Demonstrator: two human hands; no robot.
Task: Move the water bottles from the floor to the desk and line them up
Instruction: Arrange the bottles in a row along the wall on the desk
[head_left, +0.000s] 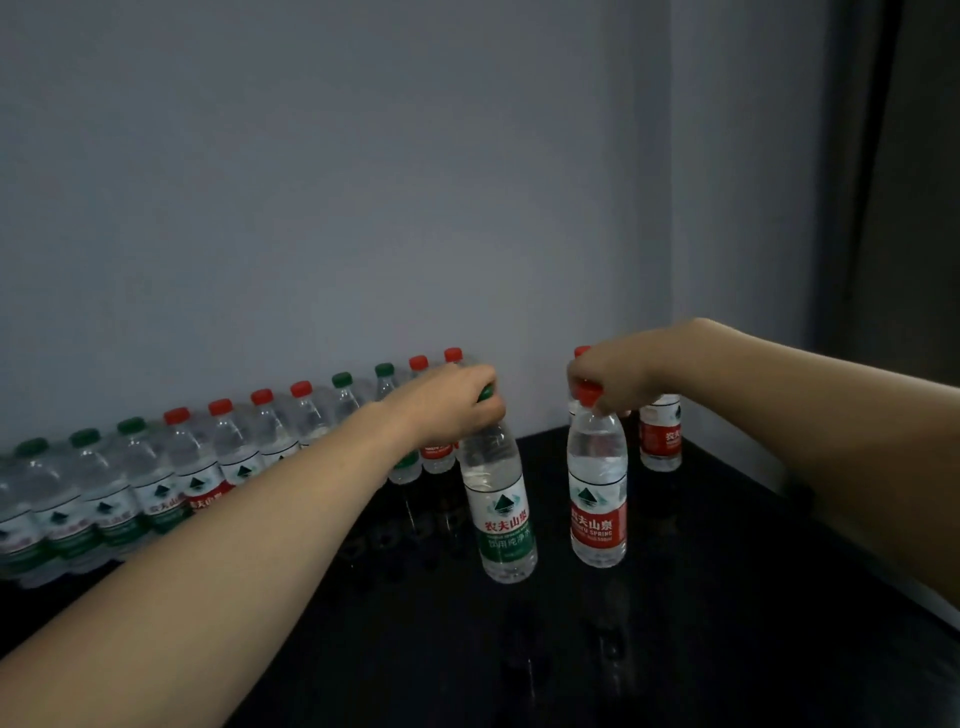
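Note:
A long row of water bottles (156, 483) with red and green caps stands along the wall on the black desk (675, 623). My left hand (447, 405) grips the green cap and neck of a green-label bottle (501, 509), slightly tilted, in front of the row's right end. My right hand (610, 376) pinches the red cap of a red-label bottle (597, 499) standing upright on the desk. Behind my right hand, another red-label bottle (661, 436) stands near the corner, with a further red cap (582, 352) peeking out beside my wrist.
A grey wall (363, 182) backs the desk and a second wall closes the right side. The desk's right edge (857, 561) runs diagonally toward me. The glossy desk top in front of the bottles reflects them.

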